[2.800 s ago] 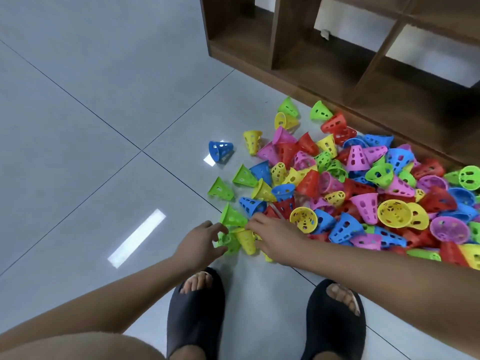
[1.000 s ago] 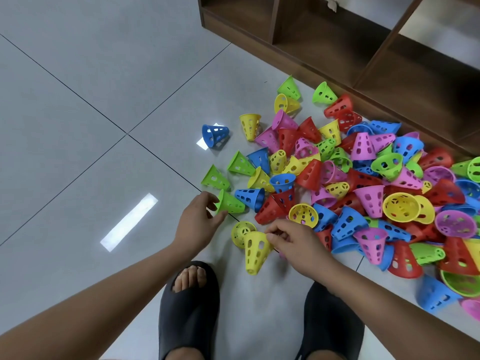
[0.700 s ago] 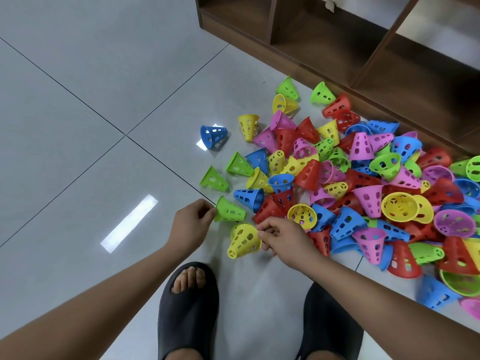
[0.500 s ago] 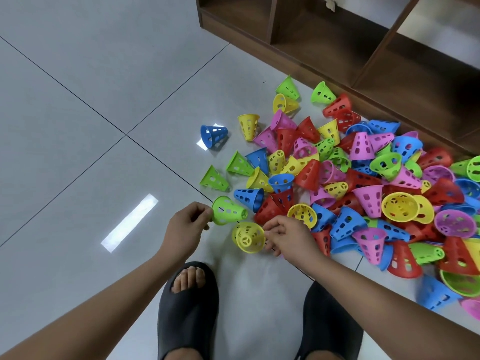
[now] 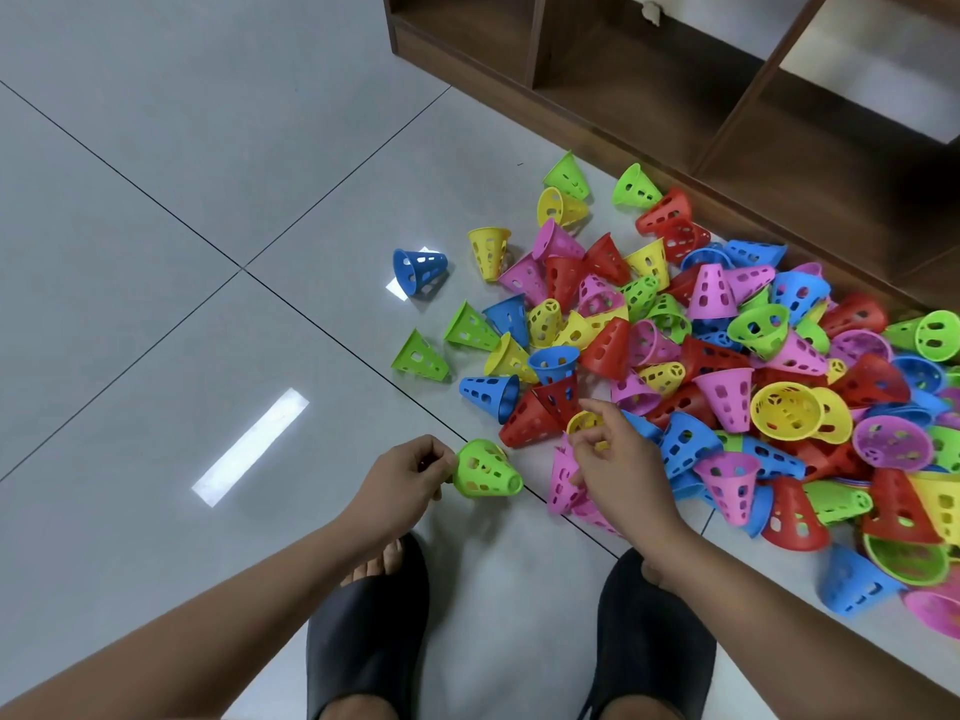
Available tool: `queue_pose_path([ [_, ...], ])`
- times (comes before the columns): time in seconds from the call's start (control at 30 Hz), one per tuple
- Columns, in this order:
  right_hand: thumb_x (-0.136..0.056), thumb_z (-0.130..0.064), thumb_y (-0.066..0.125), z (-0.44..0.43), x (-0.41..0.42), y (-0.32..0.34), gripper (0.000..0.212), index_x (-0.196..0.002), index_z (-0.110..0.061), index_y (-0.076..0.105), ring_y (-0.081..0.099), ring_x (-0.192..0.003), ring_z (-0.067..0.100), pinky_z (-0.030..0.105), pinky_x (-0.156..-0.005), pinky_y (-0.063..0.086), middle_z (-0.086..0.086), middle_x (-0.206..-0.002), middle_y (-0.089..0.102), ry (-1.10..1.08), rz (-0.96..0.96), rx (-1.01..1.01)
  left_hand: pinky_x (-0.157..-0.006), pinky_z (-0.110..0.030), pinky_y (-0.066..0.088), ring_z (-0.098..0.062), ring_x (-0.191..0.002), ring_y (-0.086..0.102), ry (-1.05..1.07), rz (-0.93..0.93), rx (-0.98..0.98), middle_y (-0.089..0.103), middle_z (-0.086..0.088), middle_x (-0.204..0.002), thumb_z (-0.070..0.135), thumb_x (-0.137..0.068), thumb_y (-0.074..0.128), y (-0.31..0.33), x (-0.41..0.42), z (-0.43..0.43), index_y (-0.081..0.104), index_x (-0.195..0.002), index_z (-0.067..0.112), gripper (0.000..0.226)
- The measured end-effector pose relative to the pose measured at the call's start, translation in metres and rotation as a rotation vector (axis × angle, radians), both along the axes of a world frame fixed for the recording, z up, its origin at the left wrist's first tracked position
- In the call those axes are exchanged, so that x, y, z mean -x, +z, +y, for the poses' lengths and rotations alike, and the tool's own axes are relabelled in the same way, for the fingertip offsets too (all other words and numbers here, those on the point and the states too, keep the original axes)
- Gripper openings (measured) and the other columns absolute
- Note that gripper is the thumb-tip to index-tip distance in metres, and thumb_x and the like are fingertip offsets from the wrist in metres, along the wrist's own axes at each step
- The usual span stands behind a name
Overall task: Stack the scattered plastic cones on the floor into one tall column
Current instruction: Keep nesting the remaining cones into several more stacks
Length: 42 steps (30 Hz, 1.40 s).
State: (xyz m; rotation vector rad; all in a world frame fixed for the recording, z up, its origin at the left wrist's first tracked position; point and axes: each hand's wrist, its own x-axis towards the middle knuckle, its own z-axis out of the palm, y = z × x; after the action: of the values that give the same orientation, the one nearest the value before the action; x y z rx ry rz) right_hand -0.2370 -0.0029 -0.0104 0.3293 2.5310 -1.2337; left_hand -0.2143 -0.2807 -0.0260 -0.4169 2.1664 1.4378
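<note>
Tiles, grey and glossy with thin dark joints, make up the floor (image 5: 156,200), and a bright strip of reflected light (image 5: 249,445) lies on it at the left. Just right of that strip the left hand (image 5: 400,480) pinches the wide rim of a green cone (image 5: 485,471) between thumb and fingers. The cone is turned sideways, narrow end pointing right, and a yellowish tint shows through its holes. Below, two black slippers (image 5: 369,631) stand on the tiles, toes toward the cones. Beyond the held cone a blue cone (image 5: 420,271) and a second green cone (image 5: 420,357) lie apart from the rest. The right hand (image 5: 618,470) hovers at the near edge of the heap of cones (image 5: 727,366), fingers loosely spread and gripping nothing that shows. It covers part of a pink cone (image 5: 563,480), and whether it touches it I cannot tell. The heap spreads rightward: thin perforated plastic in red, blue, yellow, green and pink, tumbled over one another, some upright, some with open mouths up. Behind it runs a dark wooden shelf unit (image 5: 649,85) with open compartments, its base close to the farthest cones.
</note>
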Motion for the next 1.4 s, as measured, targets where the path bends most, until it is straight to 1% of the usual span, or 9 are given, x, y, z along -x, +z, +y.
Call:
queue_pose_path([
  [0.17, -0.101, -0.023, 0.064, 0.007, 0.009, 0.002, 0.046, -0.146, -0.024, 0.054, 0.067, -0.088, 0.013, 0.038, -0.076, 0.059, -0.014, -0.105, 0.067, 0.036, 0.006, -0.146, -0.066, -0.018, 0.048, -0.005, -0.068, 0.068, -0.043, 0.009, 0.104, 0.076, 0.004, -0.085, 0.028, -0.101, 0.068, -0.012, 0.008, -0.005, 0.072, -0.089, 0.024, 0.013],
  [0.37, -0.101, -0.026, 0.063, 0.018, 0.015, 0.003, 0.046, -0.147, -0.029, 0.054, 0.066, -0.106, 0.016, 0.032, -0.082, 0.053, -0.011, -0.120, 0.068, 0.101, 0.013, -0.209, -0.073, -0.029, 0.055, -0.009, -0.070, 0.070, 0.021, 0.056, 0.151, 0.075, 0.003, -0.088, 0.028, -0.098, 0.071, -0.015, 0.029, -0.023, 0.072, -0.091, 0.025, 0.008],
  [0.57, -0.103, -0.025, 0.063, 0.019, 0.014, 0.017, 0.028, -0.131, -0.024, 0.067, 0.066, -0.081, 0.004, 0.020, -0.064, 0.047, -0.010, -0.107, 0.070, 0.008, 0.081, -0.162, -0.075, -0.031, 0.050, -0.010, -0.086, 0.068, 0.104, 0.272, 0.291, 0.068, 0.013, -0.107, 0.027, -0.096, 0.072, -0.005, 0.061, -0.036, 0.067, -0.111, 0.032, 0.016],
  [0.7, -0.102, -0.028, 0.067, 0.011, 0.009, 0.033, 0.003, -0.104, -0.030, 0.068, 0.070, -0.076, 0.004, 0.024, -0.062, 0.057, -0.011, -0.090, 0.073, -0.057, 0.143, -0.006, -0.084, -0.020, 0.046, -0.006, -0.101, 0.063, 0.090, 0.337, 0.303, 0.053, 0.010, -0.125, 0.025, -0.095, 0.073, -0.003, 0.080, -0.040, 0.067, -0.119, 0.030, 0.025],
  [0.77, -0.101, -0.027, 0.068, 0.006, 0.005, 0.036, 0.005, -0.098, -0.031, 0.067, 0.072, -0.075, 0.010, 0.029, -0.062, 0.059, -0.007, -0.083, 0.073, -0.047, 0.123, 0.092, -0.092, -0.023, 0.044, -0.009, -0.110, 0.060, 0.039, 0.331, 0.306, 0.053, 0.011, -0.130, 0.024, -0.095, 0.074, -0.006, 0.082, -0.041, 0.070, -0.118, 0.029, 0.024],
  [1.0, -0.105, -0.001, 0.058, -0.005, -0.013, 0.027, 0.017, -0.118, -0.011, 0.059, 0.065, -0.067, 0.030, 0.031, -0.056, 0.049, 0.021, -0.085, 0.070, -0.079, -0.149, 0.592, -0.083, -0.025, 0.042, -0.007, -0.108, 0.060, 0.028, 0.263, 0.342, 0.063, 0.020, -0.110, 0.022, -0.098, 0.070, -0.003, 0.064, -0.036, 0.072, -0.120, 0.029, 0.023],
  [1.1, -0.104, 0.000, 0.057, -0.003, -0.023, 0.017, 0.017, -0.119, -0.004, 0.063, 0.060, -0.066, 0.024, 0.027, -0.055, 0.044, 0.020, -0.086, 0.067, -0.094, -0.287, 0.744, -0.086, -0.026, 0.045, -0.007, -0.109, 0.062, -0.020, 0.247, 0.306, 0.063, 0.019, -0.116, 0.025, -0.097, 0.071, -0.007, 0.058, -0.038, 0.073, -0.115, 0.035, 0.021],
  [1.27, -0.105, 0.000, 0.054, -0.003, -0.031, 0.007, 0.014, -0.109, -0.004, 0.067, 0.054, -0.061, 0.018, 0.026, -0.052, 0.039, 0.015, -0.081, 0.062, -0.047, -0.374, 0.772, -0.107, -0.033, 0.046, -0.007, -0.123, 0.058, -0.121, 0.218, 0.271, 0.061, 0.020, -0.135, 0.025, -0.098, 0.071, -0.008, 0.061, -0.039, 0.075, -0.122, 0.034, 0.026],
  [1.4, -0.105, -0.003, 0.057, -0.011, -0.036, 0.001, 0.013, -0.107, -0.007, 0.070, 0.055, -0.061, 0.015, 0.026, -0.052, 0.040, 0.009, -0.075, 0.060, 0.086, -0.393, 0.688, -0.085, -0.028, 0.046, -0.003, -0.107, 0.060, -0.038, 0.178, 0.212, 0.061, 0.030, -0.115, 0.028, -0.100, 0.070, -0.002, 0.056, -0.034, 0.072, -0.124, 0.037, 0.026],
])
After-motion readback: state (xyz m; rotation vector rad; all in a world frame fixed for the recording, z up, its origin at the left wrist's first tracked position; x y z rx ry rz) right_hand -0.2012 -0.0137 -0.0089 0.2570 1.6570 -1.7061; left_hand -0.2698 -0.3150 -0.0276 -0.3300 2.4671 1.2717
